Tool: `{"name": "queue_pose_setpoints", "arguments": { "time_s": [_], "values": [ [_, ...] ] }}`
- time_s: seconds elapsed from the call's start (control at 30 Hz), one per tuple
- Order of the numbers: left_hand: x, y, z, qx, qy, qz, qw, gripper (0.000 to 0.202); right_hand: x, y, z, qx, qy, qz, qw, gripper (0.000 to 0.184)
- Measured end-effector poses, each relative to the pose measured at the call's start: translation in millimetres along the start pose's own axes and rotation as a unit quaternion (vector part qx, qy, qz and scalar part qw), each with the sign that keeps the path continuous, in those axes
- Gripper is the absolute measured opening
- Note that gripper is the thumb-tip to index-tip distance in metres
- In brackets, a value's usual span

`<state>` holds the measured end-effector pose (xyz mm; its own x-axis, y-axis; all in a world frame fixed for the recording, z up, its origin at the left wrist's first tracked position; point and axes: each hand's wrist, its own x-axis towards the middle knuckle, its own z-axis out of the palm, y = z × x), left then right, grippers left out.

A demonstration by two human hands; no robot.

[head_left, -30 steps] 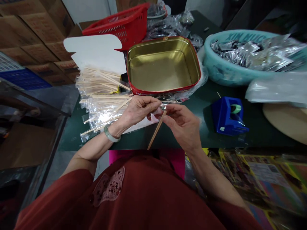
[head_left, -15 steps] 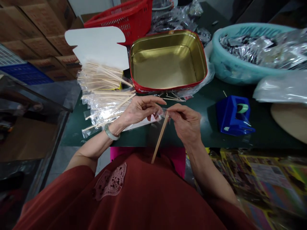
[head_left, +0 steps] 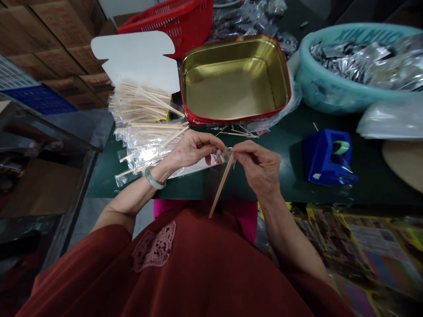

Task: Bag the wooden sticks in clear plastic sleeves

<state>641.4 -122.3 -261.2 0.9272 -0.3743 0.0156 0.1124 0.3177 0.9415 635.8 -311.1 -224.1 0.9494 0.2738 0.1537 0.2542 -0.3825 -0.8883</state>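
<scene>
My left hand (head_left: pixel 191 149) and my right hand (head_left: pixel 259 165) meet over the near edge of the dark green table (head_left: pixel 284 145). Both pinch the top of a clear plastic sleeve (head_left: pixel 216 176) that holds a wooden stick (head_left: pixel 220 185), which slants down toward my lap. The left fingers are curled on the sleeve's mouth, the right thumb and forefinger press on it beside the stick's upper end. A pile of bagged wooden sticks (head_left: pixel 145 132) lies just left of my left hand.
An empty gold tin with a red rim (head_left: pixel 234 79) stands behind my hands. A blue tape dispenser (head_left: pixel 327 156) sits to the right, a teal basin of silver packets (head_left: pixel 357 66) behind it. A red basket (head_left: pixel 175 24), white card (head_left: pixel 135 57) and cardboard boxes (head_left: pixel 49 39) lie back left.
The stick has slid deeper into the clear sleeve and my hands have closed together at its mouth. The view has shifted slightly down.
</scene>
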Motion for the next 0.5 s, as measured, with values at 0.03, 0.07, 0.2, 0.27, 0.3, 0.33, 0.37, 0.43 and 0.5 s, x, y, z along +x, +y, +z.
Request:
{"name": "queue_pose_setpoints", "arguments": {
  "time_s": [0.03, 0.07, 0.2, 0.27, 0.3, 0.33, 0.37, 0.43, 0.5],
  "values": [
    [-0.1, -0.3, -0.7, 0.003, 0.000, 0.002, 1.000, 0.015, 0.4, 0.2, 0.1, 0.002, 0.000, -0.003, 1.000, 0.013],
    [-0.3, -0.7, -1.6, 0.003, -0.001, 0.003, 1.000, 0.015, 0.8, 0.3, 0.3, 0.005, 0.000, -0.005, 1.000, 0.014],
    [-1.1, -3.3, -4.7, -0.019, -0.010, 0.004, 1.000, 0.022, 3.0, 0.7, 1.6, 0.005, -0.001, -0.011, 1.000, 0.013],
    [-1.3, -4.8, -4.1, -0.020, -0.003, 0.002, 1.000, 0.026, 3.7, 3.0, 2.9, 0.005, 0.004, -0.005, 1.000, 0.012],
    [-1.2, -5.6, -3.2, -0.017, 0.005, 0.003, 1.000, 0.029, 3.8, 4.8, 3.8, 0.006, 0.005, 0.002, 1.000, 0.011],
    [-1.1, -6.5, -2.0, -0.012, 0.014, 0.003, 1.000, 0.031, 3.6, 6.8, 4.7, 0.008, 0.006, 0.012, 1.000, 0.010],
    [-0.9, -7.6, -0.8, -0.010, 0.025, 0.004, 1.000, 0.033, 3.3, 8.9, 5.7, 0.012, 0.007, 0.025, 1.000, 0.009],
    [-0.5, -9.6, 0.9, -0.011, 0.045, 0.001, 0.999, 0.036, 2.1, 12.2, 7.6, 0.039, 0.013, 0.055, 0.998, 0.009],
    [-0.4, -11.1, 0.8, -0.017, 0.069, 0.001, 0.997, 0.036, 0.8, 13.2, 8.9, 0.082, 0.023, 0.081, 0.993, 0.011]
  ]
}}
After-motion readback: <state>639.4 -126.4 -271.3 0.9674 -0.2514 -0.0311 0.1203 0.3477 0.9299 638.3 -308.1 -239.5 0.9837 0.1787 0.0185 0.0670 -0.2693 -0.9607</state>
